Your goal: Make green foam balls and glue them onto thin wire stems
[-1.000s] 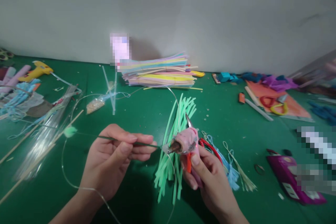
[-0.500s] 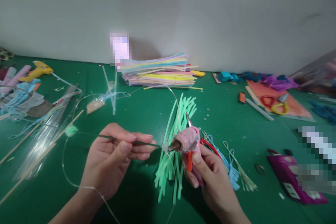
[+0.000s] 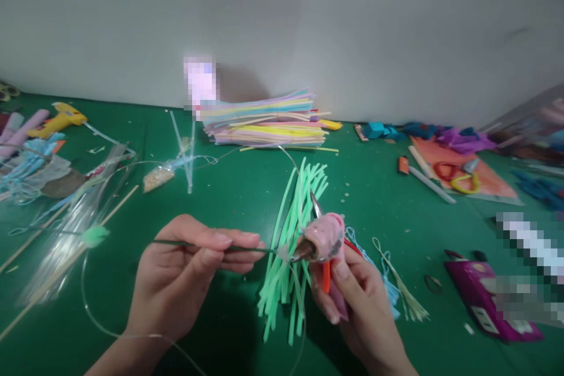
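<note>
Compared with the earlier frame, the pink glue gun (image 3: 325, 239) sits a little farther right and the pale green puff (image 3: 94, 236) has moved left and slightly nearer. Both hands work over the green table (image 3: 229, 194), nearer than the pastel strips (image 3: 268, 120) at its far edge.

The left hand (image 3: 176, 282) pinches a dark green stem (image 3: 253, 249) between thumb and fingers, the stem lying nearly level. At its right end is a small cloudy blob (image 3: 283, 252), just beside the glue gun's nozzle; whether the 2 touch is hard to tell. The right hand (image 3: 363, 296) is closed around the glue gun's handle, its nozzle pointing left, with an orange trigger showing near the fingers.

Beneath the nozzle, a loose pile of mint strips (image 3: 286, 264) lies on the table. A clear line (image 3: 99, 326) loops down from the puff and across the left wrist. Toward the table's far left corner lies a yellow glue gun (image 3: 64, 120); on the right side, 1 orange sheet (image 3: 493, 179) carries scissors (image 3: 465, 183), and nearer lies a purple packet (image 3: 484, 294).
</note>
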`<act>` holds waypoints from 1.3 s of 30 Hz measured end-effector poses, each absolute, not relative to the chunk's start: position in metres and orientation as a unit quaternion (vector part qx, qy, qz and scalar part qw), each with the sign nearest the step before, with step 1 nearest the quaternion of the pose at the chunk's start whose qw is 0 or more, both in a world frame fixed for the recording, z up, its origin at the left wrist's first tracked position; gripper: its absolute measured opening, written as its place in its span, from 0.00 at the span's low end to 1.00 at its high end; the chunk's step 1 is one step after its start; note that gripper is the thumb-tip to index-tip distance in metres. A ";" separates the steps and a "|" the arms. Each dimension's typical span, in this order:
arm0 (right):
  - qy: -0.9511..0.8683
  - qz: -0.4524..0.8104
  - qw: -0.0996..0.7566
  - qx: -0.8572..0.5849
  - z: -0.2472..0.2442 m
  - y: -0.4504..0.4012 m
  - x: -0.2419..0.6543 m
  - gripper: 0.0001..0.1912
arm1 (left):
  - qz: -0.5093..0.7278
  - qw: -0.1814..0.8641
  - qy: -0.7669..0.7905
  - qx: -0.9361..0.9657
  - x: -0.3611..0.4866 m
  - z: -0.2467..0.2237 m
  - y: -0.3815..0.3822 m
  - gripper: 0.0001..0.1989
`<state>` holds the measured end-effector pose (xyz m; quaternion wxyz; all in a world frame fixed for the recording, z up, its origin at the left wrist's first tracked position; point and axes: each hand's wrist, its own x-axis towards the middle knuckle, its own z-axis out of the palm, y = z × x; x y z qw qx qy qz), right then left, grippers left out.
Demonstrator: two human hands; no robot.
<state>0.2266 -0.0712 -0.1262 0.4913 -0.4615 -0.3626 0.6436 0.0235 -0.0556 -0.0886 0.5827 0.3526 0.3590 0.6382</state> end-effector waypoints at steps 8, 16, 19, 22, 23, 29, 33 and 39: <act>-0.368 0.630 0.479 -0.488 -0.124 -0.072 0.224 0.22 | 0.648 0.561 0.373 0.355 0.027 -0.085 -0.058 0.04; -0.385 0.585 0.486 -0.523 -0.124 -0.072 0.225 0.21 | 0.650 0.521 0.394 0.388 0.022 -0.086 -0.057 0.03; -0.398 0.553 0.495 -0.539 -0.123 -0.071 0.225 0.19 | 0.653 0.487 0.411 0.409 0.022 -0.084 -0.058 0.03; -0.404 0.519 0.503 -0.560 -0.121 -0.071 0.225 0.19 | 0.654 0.459 0.420 0.430 0.022 -0.081 -0.059 0.02; -0.406 0.509 0.505 -0.567 -0.121 -0.071 0.225 0.18 | 0.655 0.449 0.422 0.437 0.022 -0.081 -0.060 0.02; -0.428 0.465 0.506 -0.587 -0.121 -0.070 0.228 0.18 | 0.659 0.410 0.427 0.464 0.022 -0.080 -0.062 0.01; -0.427 0.464 0.504 -0.590 -0.121 -0.070 0.228 0.18 | 0.655 0.411 0.422 0.473 0.022 -0.081 -0.062 0.02; -0.421 0.489 0.505 -0.574 -0.123 -0.070 0.228 0.18 | 0.661 0.422 0.430 0.446 0.023 -0.078 -0.063 0.01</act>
